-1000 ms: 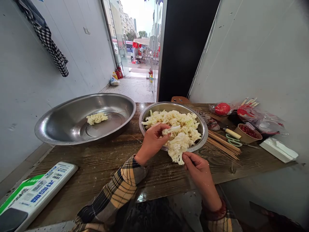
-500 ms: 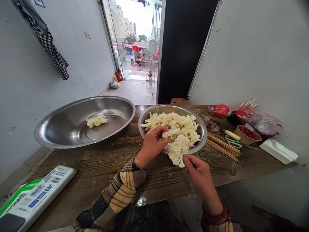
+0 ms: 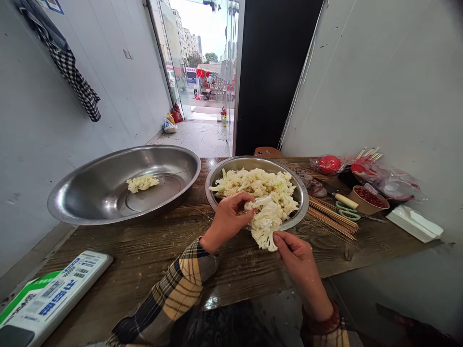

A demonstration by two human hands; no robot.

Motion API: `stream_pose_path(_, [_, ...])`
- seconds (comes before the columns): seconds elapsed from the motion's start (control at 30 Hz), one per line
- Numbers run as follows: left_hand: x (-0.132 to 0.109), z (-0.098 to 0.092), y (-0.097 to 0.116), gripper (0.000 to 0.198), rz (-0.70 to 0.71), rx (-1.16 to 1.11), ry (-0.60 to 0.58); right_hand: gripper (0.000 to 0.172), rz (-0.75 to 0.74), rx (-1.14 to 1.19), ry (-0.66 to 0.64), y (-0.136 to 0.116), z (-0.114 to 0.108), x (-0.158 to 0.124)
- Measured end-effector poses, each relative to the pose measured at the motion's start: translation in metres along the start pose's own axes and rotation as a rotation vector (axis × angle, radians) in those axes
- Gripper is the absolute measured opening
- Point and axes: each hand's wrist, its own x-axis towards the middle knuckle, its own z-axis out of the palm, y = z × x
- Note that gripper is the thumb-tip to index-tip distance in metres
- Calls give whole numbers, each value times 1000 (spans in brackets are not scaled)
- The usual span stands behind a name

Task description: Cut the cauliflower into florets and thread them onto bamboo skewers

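Note:
A steel bowl (image 3: 303, 214) heaped with cauliflower pieces (image 3: 253, 182) stands on the wooden table. Over its near rim, my left hand (image 3: 231, 216) pinches a cauliflower floret between thumb and fingers. My right hand (image 3: 295, 251) is closed on the stem end of a larger, flat-cut cauliflower piece (image 3: 265, 225), just in front of the bowl. The two pieces touch or overlap, and where one ends is hard to tell. To the left, a wide steel basin (image 3: 90, 193) holds a small cluster of cauliflower (image 3: 142, 183).
Wooden skewers (image 3: 333, 218), a knife (image 3: 345, 201), green-handled scissors (image 3: 347, 211) and a paper bowl of red pieces (image 3: 369, 200) lie at the right. A white foam box (image 3: 414, 223) is beyond. A white packaged device (image 3: 54, 294) sits at the near left.
The whole view has shifted slightly, so the things appear a little further left. Both hands keep almost the same hold on the cauliflower.

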Motion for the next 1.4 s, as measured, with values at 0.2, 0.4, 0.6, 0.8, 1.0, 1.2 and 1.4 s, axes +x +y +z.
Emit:
stream_pose_path(0.2, [0, -3, 5, 16, 23, 19, -91, 44, 63, 68, -9, -1, -1, -1])
stream_pose_path(0.4, [0, -6, 9, 18, -29, -173, -219, 45, 130, 164, -29, -4, 2, 0])
stream_pose_path(0.6, [0, -10, 8, 37, -157, -570, -186, 42, 105, 293, 11, -9, 7, 1])
stream_pose_path(0.8, [-1, -8, 12, 45, -266, -635, -158, 39, 90, 206, 15, -9, 12, 0])
stream_pose_path(1.0, [1, -5, 12, 28, -300, -509, -111, 35, 14, 138, -14, -15, 20, 0])
stream_pose_path(1.2, [3, -4, 10, 18, -236, -503, 7, 37, -104, -88, -29, -12, 21, -6])
stream_pose_path(1.4, [0, -2, 17, 22, -275, -474, -2, 38, -117, -118, 38, -7, 22, -12])
